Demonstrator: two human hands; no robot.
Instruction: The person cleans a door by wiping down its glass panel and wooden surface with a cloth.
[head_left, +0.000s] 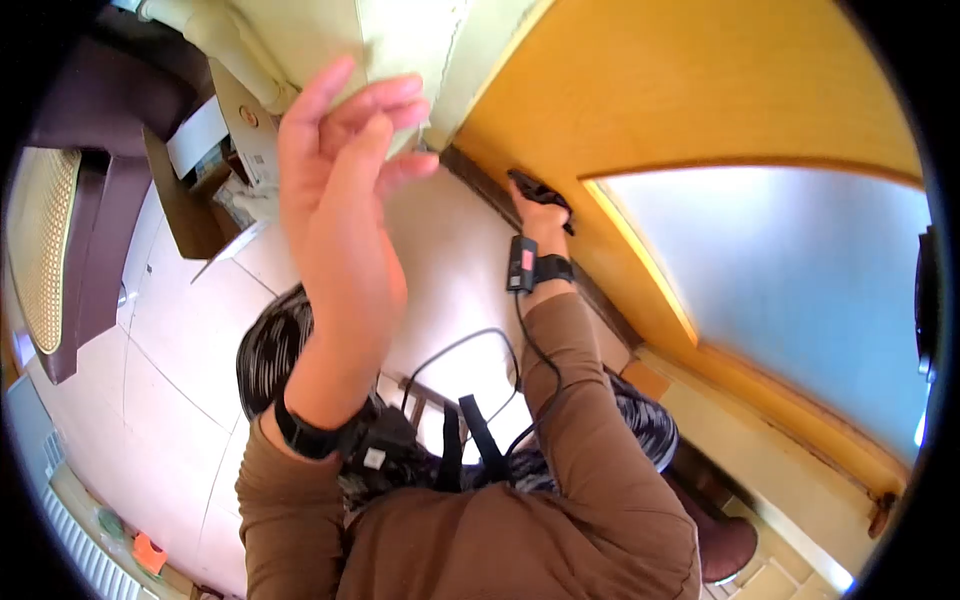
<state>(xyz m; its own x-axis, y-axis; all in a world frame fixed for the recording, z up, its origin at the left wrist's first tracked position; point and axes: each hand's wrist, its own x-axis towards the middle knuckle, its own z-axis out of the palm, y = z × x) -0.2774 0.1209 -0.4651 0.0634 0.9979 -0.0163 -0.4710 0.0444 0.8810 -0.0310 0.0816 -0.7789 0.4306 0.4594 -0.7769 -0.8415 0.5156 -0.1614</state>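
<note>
My left hand point(345, 170) is raised in front of me at the upper left of centre, its fingers apart and slightly bent, with nothing in it. Lower and further right, my right hand point(541, 212) holds a dark cloth point(540, 190) against the bottom part of an orange-yellow door point(570, 130). The cloth covers most of its fingers. A black device point(521, 264) with a cable is strapped at my right wrist, and a black band point(305, 436) circles my left wrist.
An open cardboard box point(185, 215) with items inside stands on the tiled floor point(180, 330) at the left, beside a dark brown piece of furniture point(105, 240). A pale pipe point(225, 45) runs above the box. The door holds a frosted pane point(800, 270).
</note>
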